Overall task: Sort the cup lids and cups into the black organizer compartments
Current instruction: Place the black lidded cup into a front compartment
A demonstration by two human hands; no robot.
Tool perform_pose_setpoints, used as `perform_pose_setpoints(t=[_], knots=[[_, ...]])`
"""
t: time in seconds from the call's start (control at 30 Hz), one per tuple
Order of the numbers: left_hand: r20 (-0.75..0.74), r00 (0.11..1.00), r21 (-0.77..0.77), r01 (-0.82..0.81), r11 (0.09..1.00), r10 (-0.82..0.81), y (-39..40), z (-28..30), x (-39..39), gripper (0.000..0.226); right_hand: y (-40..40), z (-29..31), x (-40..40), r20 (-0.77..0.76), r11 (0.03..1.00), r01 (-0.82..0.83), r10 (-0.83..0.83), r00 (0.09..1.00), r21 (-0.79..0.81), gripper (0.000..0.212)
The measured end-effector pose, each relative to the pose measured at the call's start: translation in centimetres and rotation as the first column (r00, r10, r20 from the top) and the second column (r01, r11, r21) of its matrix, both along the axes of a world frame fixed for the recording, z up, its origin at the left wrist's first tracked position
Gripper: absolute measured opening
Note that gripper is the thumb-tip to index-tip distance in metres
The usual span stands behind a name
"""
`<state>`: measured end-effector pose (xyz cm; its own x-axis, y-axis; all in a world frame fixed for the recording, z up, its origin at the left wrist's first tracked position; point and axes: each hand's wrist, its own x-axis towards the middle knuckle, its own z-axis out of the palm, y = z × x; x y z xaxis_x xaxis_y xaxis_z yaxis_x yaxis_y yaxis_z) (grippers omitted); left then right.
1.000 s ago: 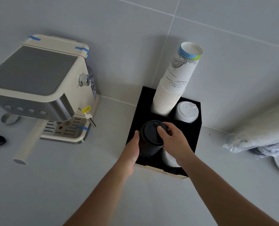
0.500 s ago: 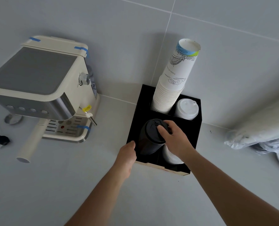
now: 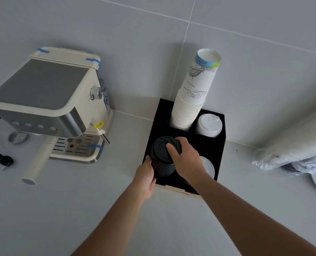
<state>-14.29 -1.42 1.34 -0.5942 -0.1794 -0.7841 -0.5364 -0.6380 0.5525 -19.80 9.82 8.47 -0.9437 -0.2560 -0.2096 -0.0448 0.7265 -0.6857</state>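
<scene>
**Two hands on the black lid stack**

Two hands meet at the black organizer (image 3: 220,145), which sits on the grey worktop (image 3: 79,209) against the tiled wall. The stack of black lids (image 3: 161,159) stands in the near-left compartment with its long axis leaning away from upright, top tipped toward the wall and the top lid facing up toward the camera. The left hand (image 3: 146,177) wraps its grip round the lower left side of the stack; its fingertips are hidden behind the stack. The right hand (image 3: 186,159) comes over from the right, its grip curled over the top rim, thumb lying flat across the top lid.

The tall stack of paper cups (image 3: 194,97) rises from the far-left compartment, upside down, tilted toward the upper right. White lids (image 3: 209,125) fill the far-right compartment. In the near-right compartment a pale round item (image 3: 208,166) is mostly covered by the right wrist, and I cannot tell what it is.

An espresso machine (image 3: 48,108) stands to the left, its plug (image 3: 4,161) lying loose on the worktop. At right, a plastic-wrapped bundle (image 3: 292,145) is cut off by the frame edge.
</scene>
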Motion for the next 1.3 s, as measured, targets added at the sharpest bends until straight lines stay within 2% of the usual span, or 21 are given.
perform_pose_setpoints(t=[0.13, 0.3, 0.47, 0.6, 0.9, 1.1, 1.2, 1.3], knots=[[-0.05, 0.999, -0.026, 0.012, 1.0, -0.013, 0.6, 0.8, 0.0, 0.061, 0.1, 0.2, 0.3, 0.024, 0.999, 0.026, -0.025, 0.999, -0.046, 0.042], [-0.04, 0.999, -0.03, 0.003, 1.0, -0.004, 0.5, 1.1, -0.3, 0.063, 1.2, 1.1, -0.3, 0.169, 0.984, 0.06, -0.032, 0.985, -0.166, 0.045], [-0.058, 0.998, -0.017, -0.001, 1.0, 0.0, 0.4, 0.9, 0.1, 0.059, 2.7, 1.7, -1.6, 0.245, 0.951, 0.111, -0.039, 0.969, -0.288, 0.047], [-0.092, 0.996, -0.017, -0.012, 1.0, 0.01, 1.1, 1.2, -0.2, 0.052, 2.6, 1.2, -1.4, 0.197, 0.978, -0.024, 0.066, 0.978, -0.21, 0.043], [-0.031, 0.999, -0.051, -0.028, 0.998, 0.027, 0.6, 1.8, 0.1, 0.055, 1.8, 0.6, -1.7, 0.11, 0.983, 0.016, 0.004, 0.994, -0.183, 0.012], [-0.155, 0.981, -0.232, 0.076, 0.97, -0.114, 0.2, 1.7, 0.4, 0.029, 1.4, 0.8, -2.8, 0.103, 0.987, 0.059, -0.044, 0.994, -0.146, 0.025], [-0.167, 0.972, -0.264, 0.116, 0.958, -0.164, 0.1, 1.6, 0.3, 0.026, 1.1, 0.7, -3.1, 0.078, 0.991, 0.073, -0.064, 0.995, -0.116, 0.028], [-0.181, 0.962, -0.239, 0.159, 0.958, -0.205, 0.1, 2.2, 0.1, 0.039, 1.2, 0.5, -3.2, 0.071, 0.99, 0.103, -0.096, 0.993, -0.099, 0.03]])
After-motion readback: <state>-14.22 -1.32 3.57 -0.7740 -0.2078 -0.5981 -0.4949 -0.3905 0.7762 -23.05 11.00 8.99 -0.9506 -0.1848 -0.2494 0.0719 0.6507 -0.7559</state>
